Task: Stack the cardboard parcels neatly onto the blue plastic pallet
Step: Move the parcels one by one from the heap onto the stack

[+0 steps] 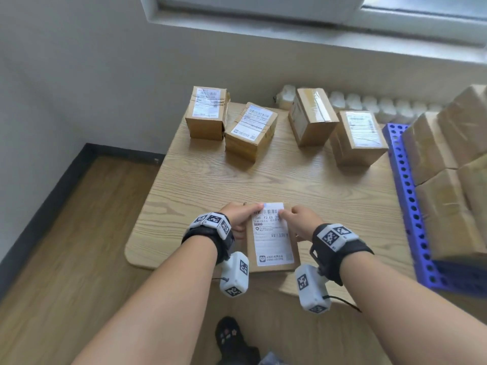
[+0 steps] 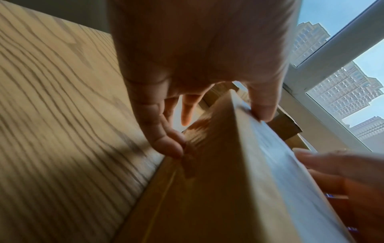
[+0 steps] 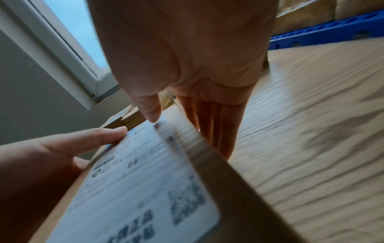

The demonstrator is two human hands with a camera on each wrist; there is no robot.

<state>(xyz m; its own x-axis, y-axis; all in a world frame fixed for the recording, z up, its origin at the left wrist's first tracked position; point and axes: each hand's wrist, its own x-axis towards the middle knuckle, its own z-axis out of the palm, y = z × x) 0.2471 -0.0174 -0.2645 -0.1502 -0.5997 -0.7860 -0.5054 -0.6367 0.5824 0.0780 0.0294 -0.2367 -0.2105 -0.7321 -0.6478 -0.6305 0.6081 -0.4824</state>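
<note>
My left hand (image 1: pixel 238 218) and right hand (image 1: pixel 300 223) grip one labelled parcel (image 1: pixel 271 239) by its sides, low centre of frame on the table (image 1: pixel 200 180); blue pallet (image 1: pixel 411 206) at right edge, already stacked

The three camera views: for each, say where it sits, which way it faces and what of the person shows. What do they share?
Head: above, facing down at the table; both forearms.
Left wrist: along the left hand, toward the window.
Right wrist: along the right hand, toward the blue pallet.
Shared: the labelled parcel both hands grip.
</note>
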